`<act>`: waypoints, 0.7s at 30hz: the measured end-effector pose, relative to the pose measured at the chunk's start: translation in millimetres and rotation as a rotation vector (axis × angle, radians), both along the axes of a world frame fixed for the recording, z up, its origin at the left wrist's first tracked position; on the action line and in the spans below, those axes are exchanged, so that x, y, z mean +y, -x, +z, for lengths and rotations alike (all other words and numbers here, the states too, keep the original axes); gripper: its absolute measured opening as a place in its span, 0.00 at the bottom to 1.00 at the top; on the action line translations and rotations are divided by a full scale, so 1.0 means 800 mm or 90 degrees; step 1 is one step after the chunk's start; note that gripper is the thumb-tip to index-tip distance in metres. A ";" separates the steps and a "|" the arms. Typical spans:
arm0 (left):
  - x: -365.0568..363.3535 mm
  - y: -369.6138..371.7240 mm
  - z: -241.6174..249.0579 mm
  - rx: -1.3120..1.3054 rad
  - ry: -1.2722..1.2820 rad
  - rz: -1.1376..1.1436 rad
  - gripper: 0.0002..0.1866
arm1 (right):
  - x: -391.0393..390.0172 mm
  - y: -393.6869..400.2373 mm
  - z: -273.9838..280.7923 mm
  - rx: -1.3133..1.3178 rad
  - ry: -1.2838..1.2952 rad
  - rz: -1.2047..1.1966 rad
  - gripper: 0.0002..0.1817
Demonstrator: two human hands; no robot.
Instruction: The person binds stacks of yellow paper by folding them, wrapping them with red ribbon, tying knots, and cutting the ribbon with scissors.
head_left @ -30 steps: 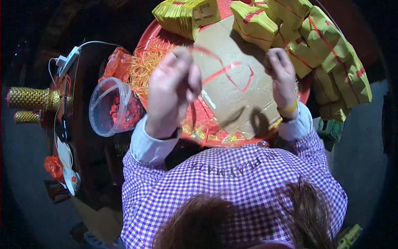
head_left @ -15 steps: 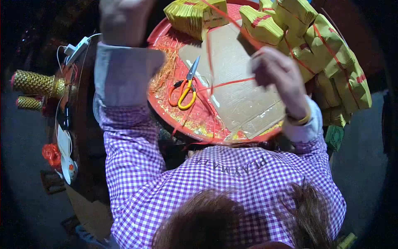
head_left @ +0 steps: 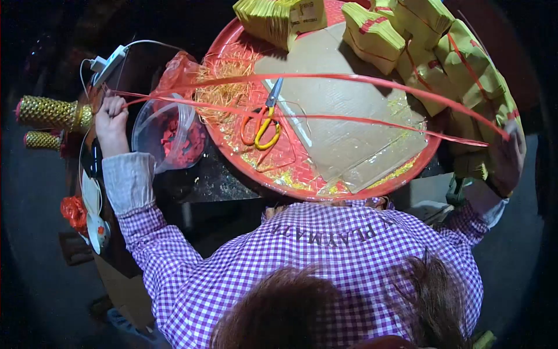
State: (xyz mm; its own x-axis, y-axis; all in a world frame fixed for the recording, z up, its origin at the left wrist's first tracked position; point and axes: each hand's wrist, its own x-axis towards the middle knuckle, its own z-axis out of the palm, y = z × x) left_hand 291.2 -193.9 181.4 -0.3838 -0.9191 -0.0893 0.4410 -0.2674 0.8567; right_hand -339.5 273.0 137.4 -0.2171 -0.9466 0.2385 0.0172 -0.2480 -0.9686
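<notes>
A long red plastic string [head_left: 325,77] spans the round tray in two strands, one bowed upward and one straighter below it. My left hand [head_left: 112,121], stretched far to the left, is a fist closed on its left end. At the far right my right hand [head_left: 509,154], dim and a bit blurred, grips the other end beside the yellow paper bundles [head_left: 471,67]. Beneath the strands, orange-and-yellow-handled scissors [head_left: 269,116] lie partly open, blades up, on the red tray [head_left: 224,136]. A flat piece of cardboard [head_left: 354,125] covers much of the tray.
A clear plastic tub [head_left: 139,136] with red pieces stands left of the tray. Loose orange-yellow shreds [head_left: 229,81] lie at the tray's left side. Another yellow paper stack [head_left: 267,23] sits at the top edge. Gold studded cylinders [head_left: 55,116] and a white power strip [head_left: 110,65] are farther left.
My hands have spread widely apart, left hand down and leftward, right hand out rightward and lower. The red string now stretches between them, and the tub has come into view.
</notes>
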 end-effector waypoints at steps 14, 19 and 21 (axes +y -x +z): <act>0.265 0.254 -0.063 -0.286 0.653 -0.341 0.34 | -0.179 -0.263 0.049 0.182 -0.140 0.167 0.09; 0.264 0.260 -0.050 -0.138 0.059 -0.570 0.14 | -0.192 -0.255 0.042 0.331 -0.065 0.197 0.10; 0.239 0.216 -0.041 -0.129 0.170 -0.340 0.09 | -0.164 -0.193 0.051 0.396 -0.202 0.232 0.09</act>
